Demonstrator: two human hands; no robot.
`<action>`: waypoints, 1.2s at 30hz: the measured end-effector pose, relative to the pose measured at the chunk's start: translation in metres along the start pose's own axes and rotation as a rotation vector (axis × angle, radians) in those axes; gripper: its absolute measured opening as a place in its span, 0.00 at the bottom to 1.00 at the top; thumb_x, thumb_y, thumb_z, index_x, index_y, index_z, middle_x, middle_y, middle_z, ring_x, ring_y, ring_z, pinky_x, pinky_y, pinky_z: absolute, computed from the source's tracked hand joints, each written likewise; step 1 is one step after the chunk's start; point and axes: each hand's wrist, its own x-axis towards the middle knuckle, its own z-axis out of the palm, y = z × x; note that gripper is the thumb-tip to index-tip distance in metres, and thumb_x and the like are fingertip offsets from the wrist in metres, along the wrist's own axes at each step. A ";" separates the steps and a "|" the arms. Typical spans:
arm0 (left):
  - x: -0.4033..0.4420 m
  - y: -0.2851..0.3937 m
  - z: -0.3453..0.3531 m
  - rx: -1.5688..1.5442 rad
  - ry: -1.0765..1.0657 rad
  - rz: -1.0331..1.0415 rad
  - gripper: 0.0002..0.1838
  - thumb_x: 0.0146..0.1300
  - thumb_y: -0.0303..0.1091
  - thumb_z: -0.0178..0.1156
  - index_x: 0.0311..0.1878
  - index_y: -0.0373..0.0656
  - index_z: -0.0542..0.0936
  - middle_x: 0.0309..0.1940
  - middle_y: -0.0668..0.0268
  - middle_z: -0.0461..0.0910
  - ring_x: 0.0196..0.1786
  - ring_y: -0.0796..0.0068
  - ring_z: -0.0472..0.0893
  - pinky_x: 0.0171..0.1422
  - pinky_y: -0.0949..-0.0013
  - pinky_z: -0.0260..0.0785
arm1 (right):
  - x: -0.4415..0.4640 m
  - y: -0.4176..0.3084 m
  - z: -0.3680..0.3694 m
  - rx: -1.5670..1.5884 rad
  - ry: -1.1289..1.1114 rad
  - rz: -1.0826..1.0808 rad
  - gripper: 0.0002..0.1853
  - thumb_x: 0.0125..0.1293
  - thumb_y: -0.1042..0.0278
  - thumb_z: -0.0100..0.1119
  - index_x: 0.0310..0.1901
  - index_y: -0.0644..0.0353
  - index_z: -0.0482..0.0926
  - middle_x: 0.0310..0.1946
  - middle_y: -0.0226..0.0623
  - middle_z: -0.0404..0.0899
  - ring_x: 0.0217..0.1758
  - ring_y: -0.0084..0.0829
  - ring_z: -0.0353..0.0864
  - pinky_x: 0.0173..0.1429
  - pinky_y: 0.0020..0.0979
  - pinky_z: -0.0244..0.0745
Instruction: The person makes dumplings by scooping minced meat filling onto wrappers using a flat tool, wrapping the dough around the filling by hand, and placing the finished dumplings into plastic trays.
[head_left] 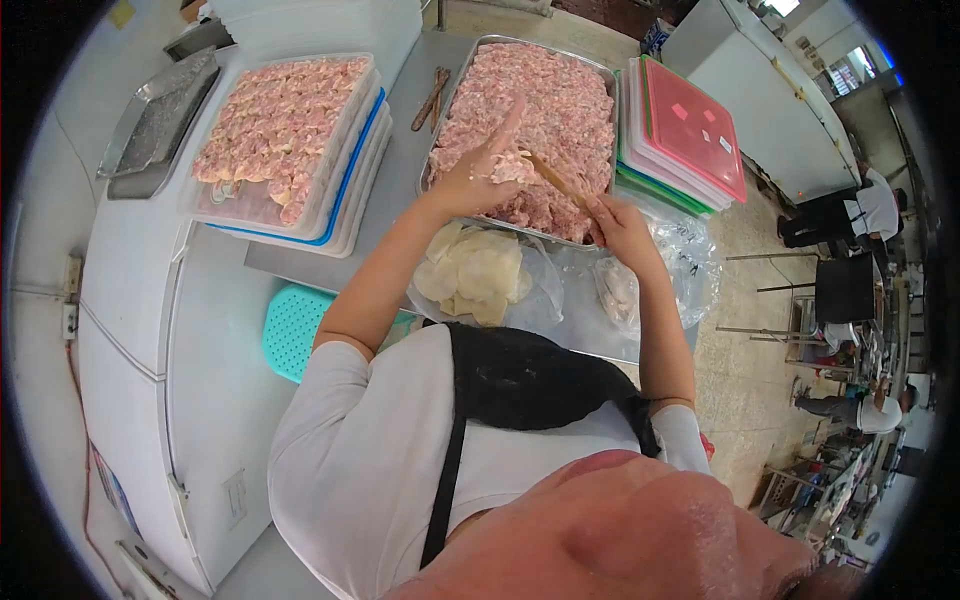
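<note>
Pale-pink lump of minced meat [513,168] is held in the left hand [467,186] over a rectangular silver metal tray [452,108]; the right hand [622,231] grips a brown wooden stick [558,183], whose hard pressing could dislodge it.

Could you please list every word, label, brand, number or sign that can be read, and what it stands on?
No text can be read.
Small pink and white stickers on the red rectangular plastic lid: too small to read.
White paper sheet on the white appliance panel: too blurred.
</note>
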 end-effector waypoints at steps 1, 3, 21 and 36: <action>-0.001 0.002 0.001 0.019 0.006 0.000 0.53 0.51 0.23 0.60 0.77 0.53 0.39 0.76 0.58 0.47 0.76 0.58 0.53 0.75 0.63 0.50 | -0.001 -0.003 0.001 0.003 0.006 -0.004 0.19 0.74 0.56 0.46 0.35 0.63 0.78 0.15 0.26 0.66 0.19 0.17 0.64 0.25 0.23 0.60; -0.002 0.006 0.003 0.058 0.022 -0.002 0.53 0.51 0.23 0.60 0.77 0.53 0.39 0.75 0.57 0.49 0.76 0.59 0.53 0.74 0.66 0.51 | -0.005 -0.013 -0.002 0.008 0.016 -0.015 0.18 0.73 0.56 0.48 0.38 0.64 0.80 0.16 0.26 0.68 0.20 0.17 0.64 0.26 0.23 0.60; -0.021 -0.028 0.027 -0.307 0.203 -0.385 0.33 0.54 0.28 0.63 0.65 0.41 0.66 0.46 0.65 0.80 0.46 0.76 0.78 0.50 0.70 0.72 | -0.002 0.037 -0.036 -0.540 0.110 -0.167 0.14 0.68 0.64 0.55 0.50 0.61 0.79 0.39 0.45 0.81 0.40 0.42 0.81 0.48 0.32 0.74; 0.002 0.051 0.047 0.136 0.070 0.024 0.49 0.51 0.27 0.62 0.76 0.53 0.48 0.74 0.60 0.54 0.62 0.61 0.72 0.69 0.60 0.61 | -0.030 0.014 -0.064 -0.061 -0.077 -0.050 0.18 0.71 0.55 0.52 0.44 0.64 0.81 0.28 0.37 0.81 0.33 0.26 0.78 0.40 0.27 0.71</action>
